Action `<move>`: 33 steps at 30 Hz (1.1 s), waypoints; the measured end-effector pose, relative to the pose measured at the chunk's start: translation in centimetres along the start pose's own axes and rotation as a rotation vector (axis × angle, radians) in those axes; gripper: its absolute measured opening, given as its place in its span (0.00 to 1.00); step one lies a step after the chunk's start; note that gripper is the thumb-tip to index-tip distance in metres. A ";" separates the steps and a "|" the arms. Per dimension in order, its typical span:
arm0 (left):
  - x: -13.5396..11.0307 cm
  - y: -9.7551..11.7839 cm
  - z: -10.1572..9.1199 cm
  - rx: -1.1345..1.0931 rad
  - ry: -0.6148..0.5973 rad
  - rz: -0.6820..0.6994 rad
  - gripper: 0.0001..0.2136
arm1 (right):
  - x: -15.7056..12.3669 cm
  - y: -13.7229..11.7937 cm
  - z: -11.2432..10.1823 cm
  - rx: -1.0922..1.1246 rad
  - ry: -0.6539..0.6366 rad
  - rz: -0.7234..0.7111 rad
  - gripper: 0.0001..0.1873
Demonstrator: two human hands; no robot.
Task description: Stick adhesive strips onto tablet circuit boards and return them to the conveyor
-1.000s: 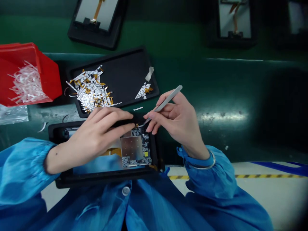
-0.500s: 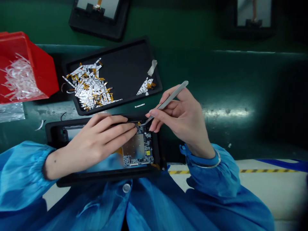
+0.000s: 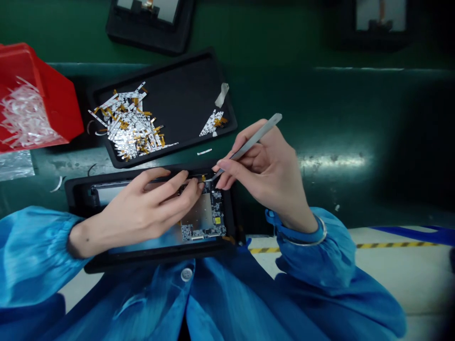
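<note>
Two bare hands worked over a circuit board point(image 3: 215, 213).
The right hand point(image 3: 266, 182) pinched tweezers point(image 3: 250, 145) at its edge; the left hand point(image 3: 149, 211) lay half-curled over it, grip unclear.

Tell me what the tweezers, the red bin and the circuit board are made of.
The tweezers: likely stainless steel, with a matte grey sheen. The red bin: probably moulded plastic, smooth and glossy. The circuit board: likely dark fibreglass laminate, matte, carrying small components and a metal shield plate.
</note>
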State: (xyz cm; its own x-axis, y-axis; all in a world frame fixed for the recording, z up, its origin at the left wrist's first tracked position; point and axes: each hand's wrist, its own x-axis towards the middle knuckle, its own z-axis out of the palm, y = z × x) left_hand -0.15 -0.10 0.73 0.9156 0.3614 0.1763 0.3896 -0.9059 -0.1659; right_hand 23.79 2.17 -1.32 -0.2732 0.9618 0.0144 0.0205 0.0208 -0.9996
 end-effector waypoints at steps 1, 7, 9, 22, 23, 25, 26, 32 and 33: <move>0.1 -0.1 -0.1 0.006 -0.006 0.011 0.12 | -0.1 0.0 0.2 -0.005 0.026 -0.011 0.14; -0.2 -0.7 0.3 -0.074 0.028 -0.044 0.15 | -3.3 -0.1 -0.1 -0.001 0.364 -0.183 0.12; -0.3 -0.6 0.4 -0.060 0.012 -0.044 0.16 | -5.4 0.0 -0.7 0.000 0.385 -0.189 0.16; 0.8 1.2 -0.3 0.129 -0.020 0.071 0.17 | -13.7 0.8 2.5 -0.494 0.307 -0.034 0.08; 0.8 0.8 -0.2 0.056 0.010 0.071 0.16 | -13.8 1.0 2.8 -0.497 0.327 -0.056 0.08; 0.6 0.0 0.0 -0.054 0.040 0.060 0.15 | -13.9 1.2 3.3 -0.502 0.341 -0.094 0.08; 0.5 -0.2 0.0 -0.078 0.039 0.049 0.15 | -14.0 1.3 3.5 -0.498 0.336 -0.110 0.08; -0.2 -0.3 0.6 -0.202 -0.002 -0.055 0.16 | -14.1 2.0 3.8 -0.580 0.280 -0.268 0.09; -0.2 -0.3 0.7 -0.254 -0.004 -0.091 0.16 | -14.1 2.1 3.9 -0.610 0.264 -0.300 0.09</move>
State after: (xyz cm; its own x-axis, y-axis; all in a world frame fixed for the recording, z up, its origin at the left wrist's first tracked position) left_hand -0.43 0.26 0.09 0.8788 0.4440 0.1750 0.4329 -0.8960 0.0992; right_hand 23.97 -12.37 -3.72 -0.1122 0.9229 0.3684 0.5343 0.3686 -0.7607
